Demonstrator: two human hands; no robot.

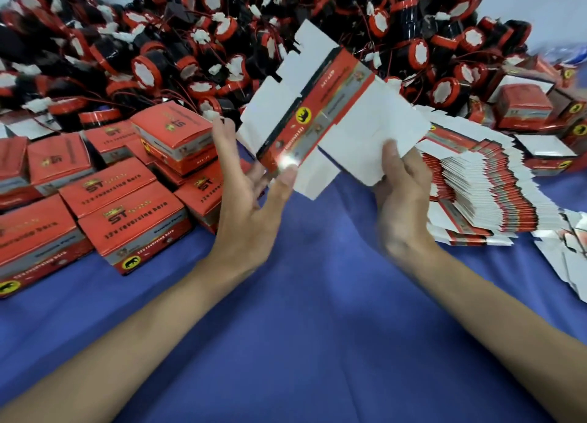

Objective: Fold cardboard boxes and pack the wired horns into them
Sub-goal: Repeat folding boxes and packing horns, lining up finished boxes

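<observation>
A flat box (330,111) is up in the air, just above the middle, toward 12 o'clock. It is tilted and shows its white side and a red strip. The right grip (401,197) holds its low corner at 5 o'clock, thumb on top. The left grip (244,197) is wide, fingers spread, with the thumb tip touching the box's low edge. Horns (190,41) pile up at 12 o'clock. Made boxes (127,206) sit at 9 o'clock. A stack (482,187) of flat ones lies at 3 o'clock, on the blue surface (301,295).
</observation>
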